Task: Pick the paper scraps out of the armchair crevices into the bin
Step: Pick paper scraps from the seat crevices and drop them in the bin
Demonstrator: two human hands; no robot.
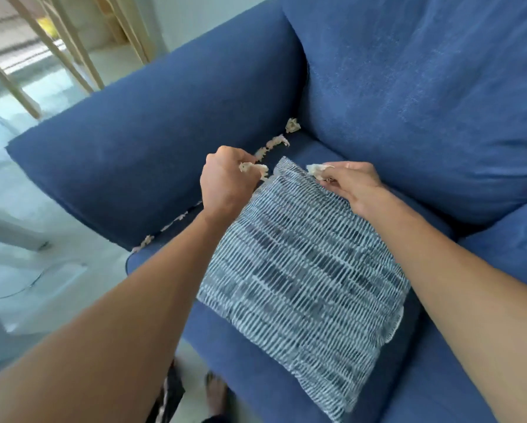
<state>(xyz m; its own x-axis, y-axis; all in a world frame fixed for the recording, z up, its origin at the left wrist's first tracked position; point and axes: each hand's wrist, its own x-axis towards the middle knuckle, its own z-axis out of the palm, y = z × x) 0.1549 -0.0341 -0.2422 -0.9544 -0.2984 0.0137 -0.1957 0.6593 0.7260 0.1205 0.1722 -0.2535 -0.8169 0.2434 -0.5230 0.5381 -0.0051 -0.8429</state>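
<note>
Both forearms reach in from the bottom of the view toward the patterned cushion (pixel 302 270), which lies on the seat of the blue armchair (pixel 424 102). At the cushion's far corner the left hand (pixel 225 181) is clenched around a paper scrap (pixel 253 168), and just right of that corner the right hand (pixel 350 184) pinches another scrap (pixel 315 170) between its fingertips while resting on the cushion's top edge. More scraps (pixel 276 141) sit beyond the cushion's far corner, strung along the crevice between seat and armrest, with one (pixel 292 125) at the back corner; a further line (pixel 147 239) shows left of the cushion toward the seat's front. No bin is in view, so its place cannot be told. To do this step well, I judge each hand should gather several pieces before travelling, keeping the fists closed so nothing drops. Shifting the cushion aside would probably expose the crevice better. Light paper tears easily, so pull gently along the seam.
</note>
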